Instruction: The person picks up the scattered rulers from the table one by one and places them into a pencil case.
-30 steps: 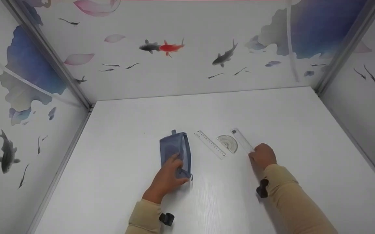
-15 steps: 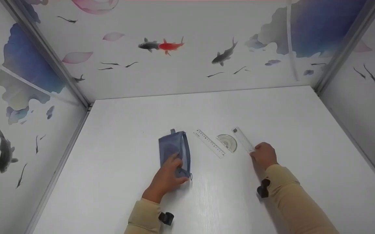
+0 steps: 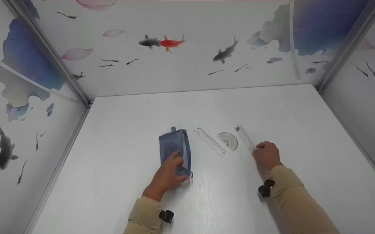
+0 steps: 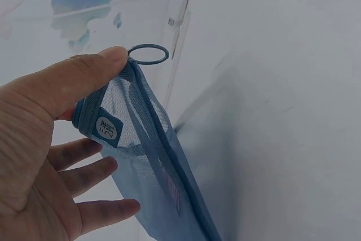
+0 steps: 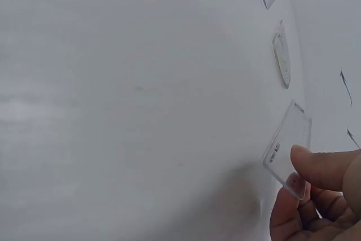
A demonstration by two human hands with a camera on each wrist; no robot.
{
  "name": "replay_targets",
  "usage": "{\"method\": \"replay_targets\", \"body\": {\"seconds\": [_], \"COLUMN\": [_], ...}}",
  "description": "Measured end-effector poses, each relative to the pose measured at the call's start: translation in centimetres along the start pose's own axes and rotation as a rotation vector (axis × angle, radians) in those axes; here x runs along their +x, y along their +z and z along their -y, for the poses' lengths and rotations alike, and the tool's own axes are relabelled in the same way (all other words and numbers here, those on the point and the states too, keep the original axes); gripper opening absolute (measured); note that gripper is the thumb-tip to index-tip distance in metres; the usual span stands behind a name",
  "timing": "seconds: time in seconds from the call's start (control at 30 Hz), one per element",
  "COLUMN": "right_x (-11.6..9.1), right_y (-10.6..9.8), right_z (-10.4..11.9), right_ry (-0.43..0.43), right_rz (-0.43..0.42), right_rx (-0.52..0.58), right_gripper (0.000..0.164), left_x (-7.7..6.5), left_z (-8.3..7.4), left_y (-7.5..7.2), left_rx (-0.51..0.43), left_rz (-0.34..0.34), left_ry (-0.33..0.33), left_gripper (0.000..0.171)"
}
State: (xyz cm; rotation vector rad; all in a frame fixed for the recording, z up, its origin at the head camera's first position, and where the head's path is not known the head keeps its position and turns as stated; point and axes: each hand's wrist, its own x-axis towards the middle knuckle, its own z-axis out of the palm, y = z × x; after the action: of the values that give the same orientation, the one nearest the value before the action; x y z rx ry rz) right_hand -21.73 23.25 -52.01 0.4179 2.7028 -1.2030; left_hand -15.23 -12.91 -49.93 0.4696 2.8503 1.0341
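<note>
Clear ruler (image 3: pixel 245 137) is slanting right of the protractor (image 3: pixel 228 141), the right hand (image 3: pixel 267 154) pinching its end; left of the protractor, the left hand (image 3: pixel 166 175) (three fingers loose) is pinching a pouch (image 3: pixel 170 143).

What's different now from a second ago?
The right grip has shifted the clear ruler it pinches slightly right, away from the protractor. The other ruler, the protractor and the blue mesh pouch held by the left grip stayed put. Nothing was released.
</note>
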Motion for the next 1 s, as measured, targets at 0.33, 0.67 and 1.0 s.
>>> {"method": "replay_targets", "body": {"seconds": [0.33,0.67,1.0], "right_x": [-0.3,-0.7,-1.2], "right_y": [0.1,0.3,0.0], "right_z": [-0.4,-0.1,0.2], "right_ry": [0.04,0.081,0.131], "right_rz": [0.017,0.016,0.044], "right_rx": [0.099,0.19,0.278], "right_gripper": [0.034,0.036,0.041], "left_x": [0.0,0.0,0.0], "left_z": [-0.2,-0.2,-0.3], "left_y": [-0.1,-0.2,-0.3], "left_rx": [0.003,0.011,0.019], "left_rz": [0.001,-0.003,0.006], "left_ry": [-0.01,-0.019,-0.028], "left_gripper": [0.035,0.034,0.037]}}
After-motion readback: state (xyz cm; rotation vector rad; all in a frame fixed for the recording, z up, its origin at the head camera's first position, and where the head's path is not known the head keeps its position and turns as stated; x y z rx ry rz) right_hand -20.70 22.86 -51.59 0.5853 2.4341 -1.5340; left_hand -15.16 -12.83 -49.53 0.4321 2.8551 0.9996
